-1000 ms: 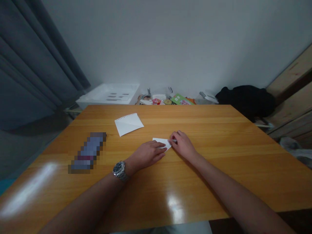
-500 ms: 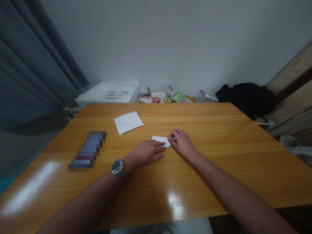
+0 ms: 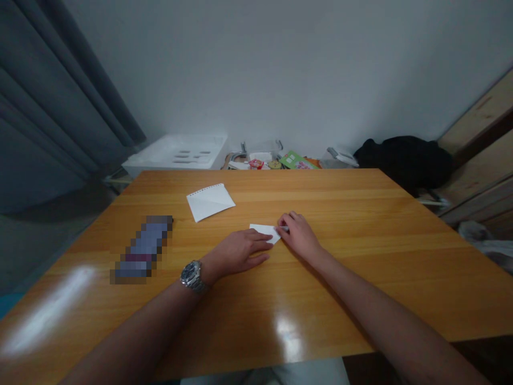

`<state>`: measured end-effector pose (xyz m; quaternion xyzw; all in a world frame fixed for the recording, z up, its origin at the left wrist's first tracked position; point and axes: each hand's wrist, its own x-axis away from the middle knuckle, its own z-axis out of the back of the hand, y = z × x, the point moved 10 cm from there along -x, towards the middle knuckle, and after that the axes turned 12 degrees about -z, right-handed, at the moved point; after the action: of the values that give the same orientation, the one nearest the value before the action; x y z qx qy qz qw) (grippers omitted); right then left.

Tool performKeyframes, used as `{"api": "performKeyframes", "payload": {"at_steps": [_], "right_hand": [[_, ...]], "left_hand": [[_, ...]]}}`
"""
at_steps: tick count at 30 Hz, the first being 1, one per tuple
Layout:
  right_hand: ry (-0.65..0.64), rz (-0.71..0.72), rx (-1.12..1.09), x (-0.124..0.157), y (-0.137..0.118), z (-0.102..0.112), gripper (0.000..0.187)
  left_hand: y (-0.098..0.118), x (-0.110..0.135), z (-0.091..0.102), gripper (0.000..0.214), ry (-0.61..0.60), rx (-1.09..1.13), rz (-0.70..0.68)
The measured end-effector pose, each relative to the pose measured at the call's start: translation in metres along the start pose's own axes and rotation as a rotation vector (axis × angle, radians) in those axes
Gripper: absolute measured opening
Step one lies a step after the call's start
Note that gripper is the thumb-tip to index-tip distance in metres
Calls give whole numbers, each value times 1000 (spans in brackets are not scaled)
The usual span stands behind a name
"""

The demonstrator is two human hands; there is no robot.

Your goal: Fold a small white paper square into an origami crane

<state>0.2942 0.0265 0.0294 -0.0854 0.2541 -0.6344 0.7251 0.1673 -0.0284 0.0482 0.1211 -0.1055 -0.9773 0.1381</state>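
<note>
A small folded piece of white paper (image 3: 261,228) lies near the middle of the wooden table. My left hand (image 3: 239,250), with a metal watch on its wrist, rests flat with its fingers stretched over the near side of this paper, covering part of it. At the paper's right end, my right hand (image 3: 298,233) has thumb and fingers pinched together on it; a bit of white shows between them. The exact fold under the fingers is hidden. Farther back to the left sits a larger white sheet (image 3: 211,202) with a perforated top edge and a crease.
A pixelated, phone-shaped object (image 3: 144,248) lies on the table (image 3: 360,214) to the left. Behind the far edge are a white plastic tray (image 3: 136,160), a green packet or booklet (image 3: 297,160) and assorted small items. A black cloth-like heap (image 3: 404,160) is at the back right.
Hardly anything differs. Both hands keep their places on the folded paper, and the whole view has shifted very slightly.
</note>
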Motion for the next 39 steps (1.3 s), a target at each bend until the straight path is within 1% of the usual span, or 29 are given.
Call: {"api": "performKeyframes", "payload": {"at_steps": [6, 10, 13, 15, 17, 18, 20, 22, 24, 26, 28, 31, 35, 39], "right_hand": [[-4, -9, 2, 0, 1, -1, 10], [3, 6, -25, 0, -1, 0, 10], [51, 32, -89, 1, -2, 10, 12], [96, 52, -113, 2, -3, 21, 19], [105, 86, -96, 4, -6, 29, 24], [74, 119, -73, 6, -9, 30, 26], [-63, 220, -37, 10, -18, 23, 31], [-175, 319, 11, 17, -25, 15, 32], [-253, 389, 51, 23, -29, 10, 31], [-298, 421, 93, 26, -31, 6, 33], [-313, 417, 153, 26, -30, 4, 35], [-312, 364, 253, 22, -23, 3, 39], [-312, 254, 316, 12, -2, 7, 42], [-269, 145, 356, 1, 21, 11, 44]], "left_hand": [[4, -1, 2, 43, 12, -3, -36], [0, 1, -1, 44, 4, -25, 6], [-6, 3, -1, 44, 7, -56, 65], [-9, 3, 1, 44, 9, -82, 96], [-10, 4, 1, 44, 5, -100, 118], [-10, 4, 1, 45, 2, -104, 126], [-10, 5, 1, 46, -2, -108, 134], [-10, 5, 0, 47, 1, -106, 136], [-10, 5, -1, 48, 4, -99, 134], [-10, 5, -1, 48, 2, -92, 131], [-9, 5, -1, 49, -4, -89, 129], [-8, 5, -1, 49, -16, -90, 136], [-8, 6, -2, 47, -32, -93, 144], [-9, 7, -3, 48, -34, -94, 148]]}}
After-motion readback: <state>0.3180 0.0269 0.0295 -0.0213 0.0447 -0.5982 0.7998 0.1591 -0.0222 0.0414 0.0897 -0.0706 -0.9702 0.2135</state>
